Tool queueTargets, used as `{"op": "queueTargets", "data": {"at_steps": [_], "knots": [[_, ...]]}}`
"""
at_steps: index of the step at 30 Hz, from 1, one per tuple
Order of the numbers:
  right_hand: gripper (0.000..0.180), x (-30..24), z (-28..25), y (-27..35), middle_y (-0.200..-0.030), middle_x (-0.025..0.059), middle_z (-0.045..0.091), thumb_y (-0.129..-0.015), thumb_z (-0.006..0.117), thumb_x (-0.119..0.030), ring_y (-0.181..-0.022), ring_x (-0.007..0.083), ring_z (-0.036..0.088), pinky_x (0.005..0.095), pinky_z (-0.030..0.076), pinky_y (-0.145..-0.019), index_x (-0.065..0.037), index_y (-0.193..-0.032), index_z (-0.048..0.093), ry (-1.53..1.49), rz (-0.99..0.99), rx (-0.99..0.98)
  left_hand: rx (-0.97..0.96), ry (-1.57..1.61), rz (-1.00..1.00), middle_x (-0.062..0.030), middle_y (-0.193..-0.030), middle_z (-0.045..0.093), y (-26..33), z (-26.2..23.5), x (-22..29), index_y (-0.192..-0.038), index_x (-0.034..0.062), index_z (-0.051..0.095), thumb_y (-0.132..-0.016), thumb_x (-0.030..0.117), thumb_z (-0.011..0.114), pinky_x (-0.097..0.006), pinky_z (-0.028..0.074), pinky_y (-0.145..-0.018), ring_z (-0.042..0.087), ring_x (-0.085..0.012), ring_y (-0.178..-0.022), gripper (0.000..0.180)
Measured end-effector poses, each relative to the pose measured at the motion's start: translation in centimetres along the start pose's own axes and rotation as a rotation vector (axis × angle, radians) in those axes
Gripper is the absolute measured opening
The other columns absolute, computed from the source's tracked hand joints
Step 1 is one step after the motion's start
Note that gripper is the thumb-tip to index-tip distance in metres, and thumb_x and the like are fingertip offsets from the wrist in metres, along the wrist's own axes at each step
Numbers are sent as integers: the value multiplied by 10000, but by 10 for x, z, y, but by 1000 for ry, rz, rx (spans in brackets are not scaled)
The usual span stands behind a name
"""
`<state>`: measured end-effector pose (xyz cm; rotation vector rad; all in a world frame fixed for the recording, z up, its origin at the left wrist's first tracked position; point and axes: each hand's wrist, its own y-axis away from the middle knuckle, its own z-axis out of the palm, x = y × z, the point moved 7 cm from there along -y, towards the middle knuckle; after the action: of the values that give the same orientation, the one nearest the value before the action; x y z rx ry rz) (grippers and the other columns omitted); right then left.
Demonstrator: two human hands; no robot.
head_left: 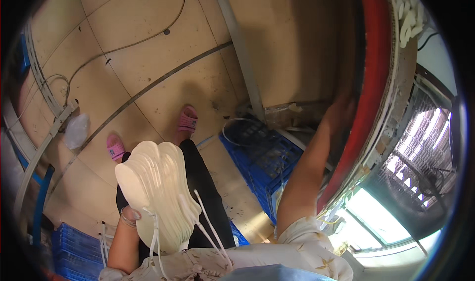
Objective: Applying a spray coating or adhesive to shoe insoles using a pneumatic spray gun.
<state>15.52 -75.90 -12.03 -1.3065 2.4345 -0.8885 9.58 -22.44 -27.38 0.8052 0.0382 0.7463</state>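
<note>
Tiled floor (148, 38) below; left hand (129, 215) grips a stack of pale cream insoles (158, 192), right hand (341, 110) in shadow, grip unclear.

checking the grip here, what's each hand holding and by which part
The left hand holds a stack of cream shoe insoles by its lower end. The right hand reaches under the red-edged table; whether it holds anything cannot be told.

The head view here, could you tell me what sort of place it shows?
Probably a small shoe-parts workshop. The left hand holds a stack of pale insoles, more pale pieces lie on the red-edged bench that the right hand reaches under, and blue crates stand on the floor.
</note>
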Motion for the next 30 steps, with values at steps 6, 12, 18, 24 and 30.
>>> {"op": "queueTargets", "data": {"at_steps": [6,12,18,24,30], "knots": [[477,-128,-81,125,-1002,163,616,-607,745,-38,-946,362,582,450,468,-819,-7,-1062,606,-110,-120,-256,-25,-14,17,-165,-1319,475,22,8,24,-1388,14,341,-722,583,672,-429,469,-961,511,-310,-1176,937],[566,-187,-135,191,-1264,256,494,-614,630,48,-1166,445,468,520,376,-988,21,-1169,523,-404,57,-487,-50,-47,38,-169,-1326,466,46,23,48,-1394,15,329,-721,597,663,-433,470,-962,507,-314,-1180,951],[684,-198,-204,140,-1371,286,405,-647,490,90,-1264,459,394,502,339,-1054,90,-1325,397,-332,-60,-638,-103,-79,90,-174,-1333,456,98,66,77,-1400,16,316,-720,610,653,-437,470,-962,504,-318,-1184,964],[612,-236,-345,90,-1283,282,500,-655,517,82,-1183,435,494,451,418,-991,106,-1265,463,-387,-153,-583,-176,-97,219,-178,-1340,447,196,119,131,-1407,16,303,-719,624,644,-440,471,-962,500,-322,-1187,978],[441,-251,-481,45,-1104,221,627,-755,551,40,-982,335,634,381,518,-826,0,-1193,572,-644,-104,-602,-324,-125,428,-183,-1347,438,295,179,229,-1413,17,290,-718,637,634,-444,472,-963,496,-326,-1191,992]]}}
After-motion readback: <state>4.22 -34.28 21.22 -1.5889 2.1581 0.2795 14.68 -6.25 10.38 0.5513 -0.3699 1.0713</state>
